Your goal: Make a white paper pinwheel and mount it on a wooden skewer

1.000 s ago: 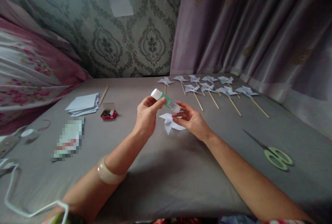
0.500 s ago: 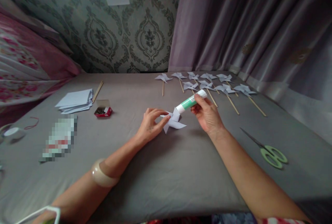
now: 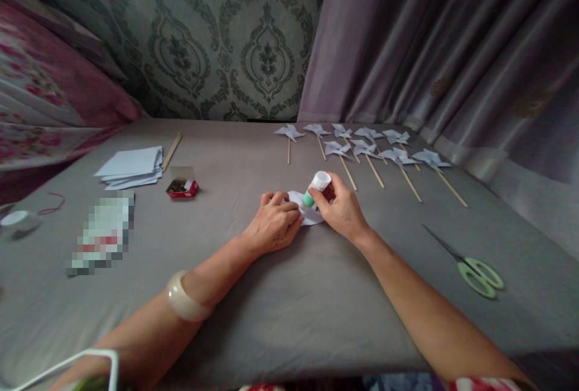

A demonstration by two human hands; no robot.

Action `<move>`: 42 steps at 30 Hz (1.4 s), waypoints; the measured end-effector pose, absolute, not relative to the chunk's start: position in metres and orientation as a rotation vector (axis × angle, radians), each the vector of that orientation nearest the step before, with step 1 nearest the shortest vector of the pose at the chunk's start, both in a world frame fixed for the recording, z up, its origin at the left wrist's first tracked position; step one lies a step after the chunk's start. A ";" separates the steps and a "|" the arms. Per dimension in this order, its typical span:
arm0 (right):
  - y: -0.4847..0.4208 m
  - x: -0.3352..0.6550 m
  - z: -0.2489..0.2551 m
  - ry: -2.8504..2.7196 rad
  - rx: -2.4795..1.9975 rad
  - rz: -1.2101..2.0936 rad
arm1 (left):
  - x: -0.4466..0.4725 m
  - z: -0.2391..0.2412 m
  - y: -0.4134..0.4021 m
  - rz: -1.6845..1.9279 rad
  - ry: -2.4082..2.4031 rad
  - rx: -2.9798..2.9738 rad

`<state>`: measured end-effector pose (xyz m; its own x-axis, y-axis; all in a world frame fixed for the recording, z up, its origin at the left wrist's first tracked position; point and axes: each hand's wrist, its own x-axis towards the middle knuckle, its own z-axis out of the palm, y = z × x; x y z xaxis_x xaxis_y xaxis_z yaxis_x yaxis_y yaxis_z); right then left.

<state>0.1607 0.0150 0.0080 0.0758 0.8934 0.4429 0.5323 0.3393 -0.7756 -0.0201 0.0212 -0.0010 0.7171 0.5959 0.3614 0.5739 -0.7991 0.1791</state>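
In the head view, a white paper pinwheel (image 3: 311, 218) lies at the middle of the table, largely covered by both hands. My left hand (image 3: 275, 222) grips its left side with bent fingers. The white and green glue stick (image 3: 321, 181) is in my right hand (image 3: 342, 207), fingers wrapped round it. It leans over the pinwheel with its lower end down at the paper; whether that end touches is hidden.
Finished pinwheels on sticks (image 3: 364, 148) lie at the back right, scissors (image 3: 478, 276) at the right. To the left are folded paper sheets (image 3: 131, 165), wooden sticks (image 3: 172, 151), a small red box (image 3: 182, 187), a blurred packet (image 3: 104, 231) and a tape roll (image 3: 18, 222).
My right hand has moved left and down, bringing the glue stick more upright over the pinwheel. My left fingers have curled in on the paper. The view has shifted slightly.
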 end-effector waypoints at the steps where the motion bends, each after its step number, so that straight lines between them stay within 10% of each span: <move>1: 0.015 0.159 0.009 -1.625 -1.331 0.414 | -0.020 -0.001 0.021 0.628 0.977 2.868; 42: 0.023 0.163 0.019 -1.928 -1.340 0.362 | -0.016 -0.005 0.019 0.601 1.051 2.881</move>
<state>0.1635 0.0232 0.0191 -0.1733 0.8933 0.4147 0.6820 0.4126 -0.6039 -0.0163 0.0192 -0.0054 0.7002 0.6230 0.3487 0.6166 -0.7739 0.1445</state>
